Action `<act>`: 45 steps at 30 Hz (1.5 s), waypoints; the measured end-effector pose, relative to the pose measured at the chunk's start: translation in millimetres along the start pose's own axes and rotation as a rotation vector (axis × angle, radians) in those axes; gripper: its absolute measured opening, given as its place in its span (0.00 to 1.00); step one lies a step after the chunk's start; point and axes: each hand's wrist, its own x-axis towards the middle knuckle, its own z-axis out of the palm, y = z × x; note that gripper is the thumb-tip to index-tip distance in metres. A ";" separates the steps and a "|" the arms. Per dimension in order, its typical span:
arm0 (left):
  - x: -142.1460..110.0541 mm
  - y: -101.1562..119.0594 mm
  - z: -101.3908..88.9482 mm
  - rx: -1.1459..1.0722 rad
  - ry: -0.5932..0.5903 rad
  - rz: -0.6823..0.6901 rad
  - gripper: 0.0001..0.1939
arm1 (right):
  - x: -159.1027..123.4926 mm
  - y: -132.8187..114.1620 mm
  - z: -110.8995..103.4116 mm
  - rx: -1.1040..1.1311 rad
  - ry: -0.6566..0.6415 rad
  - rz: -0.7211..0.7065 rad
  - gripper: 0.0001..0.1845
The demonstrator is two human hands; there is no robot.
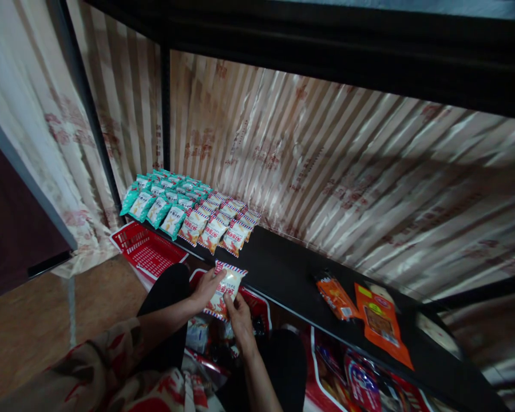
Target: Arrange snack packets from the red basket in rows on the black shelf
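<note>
Between my two hands is a snack bag with a striped top edge, held over a red basket in front of my knees. My left hand grips its left side, and my right hand pinches its lower right side with the thumb on the front. Matching striped-edge snack bags stand in rows on the black shelf just beyond. Left of those, several teal snack bags are lined up in rows.
Two orange packets, one smaller and one larger, lie farther right on the shelf. A red basket sits at the left. Another basket with packaged goods is at lower right. Striped curtain hangs behind; a dark beam crosses above.
</note>
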 end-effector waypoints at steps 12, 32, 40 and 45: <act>12.4 -8.5 -0.8 -0.029 -0.181 0.030 0.25 | 27.2 0.6 -10.1 -0.097 0.144 -0.067 0.27; 49.2 -13.9 -4.2 0.220 -0.092 0.162 0.22 | 46.1 -0.7 -8.0 -0.021 0.108 -0.014 0.27; 46.9 -14.7 -8.9 0.321 0.021 0.196 0.16 | 63.4 -3.2 -4.6 -0.056 0.211 -0.052 0.26; 55.3 -14.2 -11.7 0.320 0.046 0.200 0.14 | 73.7 -6.0 -3.0 -0.100 0.205 -0.050 0.25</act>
